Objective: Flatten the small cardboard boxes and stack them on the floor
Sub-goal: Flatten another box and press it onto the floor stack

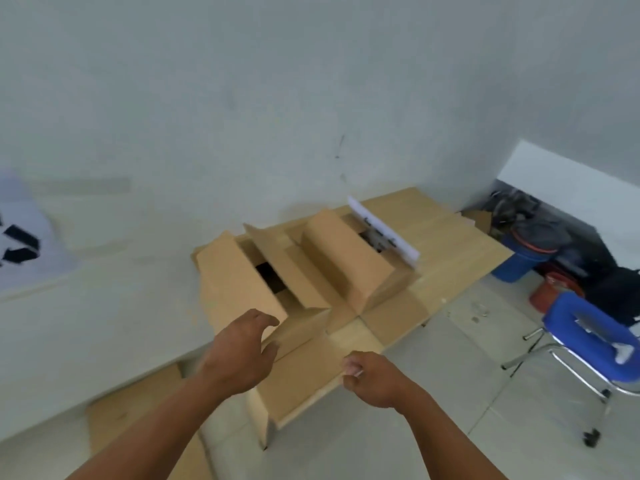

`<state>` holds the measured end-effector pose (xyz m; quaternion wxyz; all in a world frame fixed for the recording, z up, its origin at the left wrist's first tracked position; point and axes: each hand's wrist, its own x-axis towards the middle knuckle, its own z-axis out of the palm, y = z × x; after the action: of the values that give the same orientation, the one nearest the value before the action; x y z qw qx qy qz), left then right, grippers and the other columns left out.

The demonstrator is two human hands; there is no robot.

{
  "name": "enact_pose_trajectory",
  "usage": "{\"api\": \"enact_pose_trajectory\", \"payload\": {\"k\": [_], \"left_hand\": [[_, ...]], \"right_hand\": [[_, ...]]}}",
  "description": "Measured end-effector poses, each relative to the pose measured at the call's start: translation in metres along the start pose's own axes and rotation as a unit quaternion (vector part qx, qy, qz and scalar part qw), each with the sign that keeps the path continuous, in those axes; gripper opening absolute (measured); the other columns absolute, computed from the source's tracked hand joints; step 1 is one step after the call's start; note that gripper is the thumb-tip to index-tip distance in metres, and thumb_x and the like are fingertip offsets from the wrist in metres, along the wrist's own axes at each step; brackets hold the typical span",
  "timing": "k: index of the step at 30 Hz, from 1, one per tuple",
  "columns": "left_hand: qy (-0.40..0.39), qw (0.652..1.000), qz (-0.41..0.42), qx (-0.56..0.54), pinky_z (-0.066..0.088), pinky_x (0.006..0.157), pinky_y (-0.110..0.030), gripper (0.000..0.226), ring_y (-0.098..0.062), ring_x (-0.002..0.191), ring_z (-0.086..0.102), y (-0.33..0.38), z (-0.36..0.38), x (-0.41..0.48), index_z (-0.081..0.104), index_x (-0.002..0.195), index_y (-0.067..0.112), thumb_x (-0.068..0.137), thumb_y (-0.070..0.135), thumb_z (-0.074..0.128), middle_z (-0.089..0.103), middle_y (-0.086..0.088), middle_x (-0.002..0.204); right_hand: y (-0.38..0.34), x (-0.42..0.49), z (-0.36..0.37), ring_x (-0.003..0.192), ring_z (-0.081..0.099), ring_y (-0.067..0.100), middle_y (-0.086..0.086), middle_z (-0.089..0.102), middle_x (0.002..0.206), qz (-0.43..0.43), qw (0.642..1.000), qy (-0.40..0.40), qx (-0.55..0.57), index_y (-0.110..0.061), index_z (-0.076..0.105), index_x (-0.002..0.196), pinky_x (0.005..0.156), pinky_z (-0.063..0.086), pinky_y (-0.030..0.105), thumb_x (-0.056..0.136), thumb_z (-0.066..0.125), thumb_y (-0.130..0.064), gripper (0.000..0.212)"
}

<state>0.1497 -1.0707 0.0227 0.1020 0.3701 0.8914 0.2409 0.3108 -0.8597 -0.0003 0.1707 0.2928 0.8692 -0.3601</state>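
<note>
Two small brown cardboard boxes stand on a low wooden table. The nearer open box has its flaps up and a dark inside. The second box stands behind it to the right, beside a white sheet. My left hand is at the near flap of the open box, fingers spread and loosely curved, gripping nothing. My right hand has curled fingers and pinches the right edge of a flat cardboard panel lying at the table's near end.
Flat cardboard lies on the tiled floor at the lower left. A blue chair with metal legs stands to the right. Behind it are a blue bucket, a red container and dark bags. A wall runs behind the table.
</note>
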Motion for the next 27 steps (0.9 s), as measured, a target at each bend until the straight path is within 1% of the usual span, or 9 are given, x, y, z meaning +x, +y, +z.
{"api": "enact_pose_trajectory", "payload": {"k": [5, 9, 11, 14, 17, 19, 22, 24, 27], "left_hand": [[0.027, 0.998, -0.015, -0.054, 0.051, 0.09, -0.029, 0.036, -0.013, 0.108, 0.061, 0.098, 0.036, 0.065, 0.059, 0.127, 0.028, 0.092, 0.035, 0.06, 0.061, 0.005, 0.125], [0.006, 0.995, -0.06, -0.077, 0.047, 0.101, -0.034, 0.045, -0.019, 0.122, 0.054, 0.161, 0.065, 0.11, 0.052, 0.137, 0.026, 0.094, 0.036, 0.059, 0.056, 0.0, 0.136], [0.001, 0.993, -0.082, -0.087, 0.042, 0.104, -0.034, 0.049, -0.022, 0.128, 0.05, 0.179, 0.076, 0.134, 0.049, 0.14, 0.023, 0.094, 0.037, 0.06, 0.051, -0.002, 0.141], [-0.01, 0.986, -0.128, -0.109, 0.038, 0.106, -0.034, 0.057, -0.024, 0.133, 0.045, 0.187, 0.091, 0.171, 0.043, 0.144, 0.021, 0.093, 0.04, 0.061, 0.046, -0.006, 0.146], [-0.015, 0.974, -0.181, -0.131, 0.037, 0.106, -0.035, 0.063, -0.025, 0.135, 0.043, 0.184, 0.103, 0.21, 0.037, 0.147, 0.02, 0.094, 0.045, 0.058, 0.04, -0.007, 0.15], [-0.013, 0.965, -0.217, -0.15, 0.039, 0.104, -0.036, 0.067, -0.027, 0.134, 0.044, 0.18, 0.112, 0.239, 0.033, 0.15, 0.02, 0.094, 0.047, 0.056, 0.037, -0.009, 0.151], [-0.003, 0.952, -0.255, -0.166, 0.04, 0.109, -0.045, 0.077, -0.034, 0.134, 0.043, 0.17, 0.125, 0.284, 0.025, 0.153, 0.022, 0.091, 0.056, 0.054, 0.029, -0.013, 0.154], [-0.003, 0.944, -0.284, -0.167, 0.037, 0.111, -0.051, 0.085, -0.039, 0.14, 0.035, 0.164, 0.132, 0.311, 0.018, 0.155, 0.023, 0.088, 0.062, 0.053, 0.023, -0.015, 0.158], [0.002, 0.936, -0.314, -0.156, 0.032, 0.112, -0.058, 0.099, -0.045, 0.146, 0.017, 0.164, 0.139, 0.341, 0.008, 0.156, 0.026, 0.082, 0.073, 0.052, 0.012, -0.015, 0.162]], "right_hand": [[0.072, 0.012, -0.092, 0.1, 0.063, 0.011, -0.003, 0.062, 0.116, -0.021, 0.998, 0.053, 0.003, -0.022, 0.06, 0.126, 0.082, 0.045, 0.017, 0.093, 0.063, -0.032, 0.035], [0.11, 0.025, -0.151, 0.101, 0.062, 0.01, -0.004, 0.063, 0.113, -0.038, 0.996, 0.077, 0.006, -0.021, 0.06, 0.127, 0.076, 0.044, 0.015, 0.094, 0.063, -0.03, 0.034], [0.121, 0.04, -0.177, 0.101, 0.061, 0.009, -0.006, 0.063, 0.112, -0.048, 0.995, 0.089, 0.003, -0.022, 0.06, 0.127, 0.078, 0.044, 0.017, 0.094, 0.063, -0.031, 0.034], [0.126, 0.067, -0.206, 0.103, 0.06, 0.009, -0.004, 0.064, 0.116, -0.066, 0.992, 0.107, 0.003, -0.021, 0.059, 0.129, 0.083, 0.044, 0.02, 0.095, 0.061, -0.028, 0.035], [0.125, 0.102, -0.23, 0.106, 0.058, 0.005, -0.003, 0.064, 0.125, -0.099, 0.988, 0.119, -0.007, -0.019, 0.059, 0.131, 0.085, 0.041, 0.017, 0.095, 0.061, -0.024, 0.036], [0.122, 0.132, -0.245, 0.114, 0.058, 0.008, -0.002, 0.061, 0.131, -0.12, 0.984, 0.129, -0.021, -0.018, 0.058, 0.134, 0.089, 0.042, 0.018, 0.095, 0.061, -0.022, 0.039], [0.114, 0.175, -0.266, 0.121, 0.055, 0.014, -0.002, 0.055, 0.134, -0.145, 0.975, 0.162, -0.041, -0.02, 0.056, 0.136, 0.095, 0.041, 0.021, 0.096, 0.06, -0.026, 0.04], [0.109, 0.2, -0.28, 0.121, 0.053, 0.016, -0.001, 0.052, 0.134, -0.152, 0.971, 0.176, -0.052, -0.022, 0.055, 0.136, 0.095, 0.041, 0.022, 0.097, 0.058, -0.028, 0.04], [0.104, 0.232, -0.297, 0.125, 0.05, 0.02, 0.001, 0.049, 0.136, -0.162, 0.97, 0.165, -0.079, -0.021, 0.053, 0.137, 0.102, 0.044, 0.03, 0.097, 0.057, -0.03, 0.041]]}}
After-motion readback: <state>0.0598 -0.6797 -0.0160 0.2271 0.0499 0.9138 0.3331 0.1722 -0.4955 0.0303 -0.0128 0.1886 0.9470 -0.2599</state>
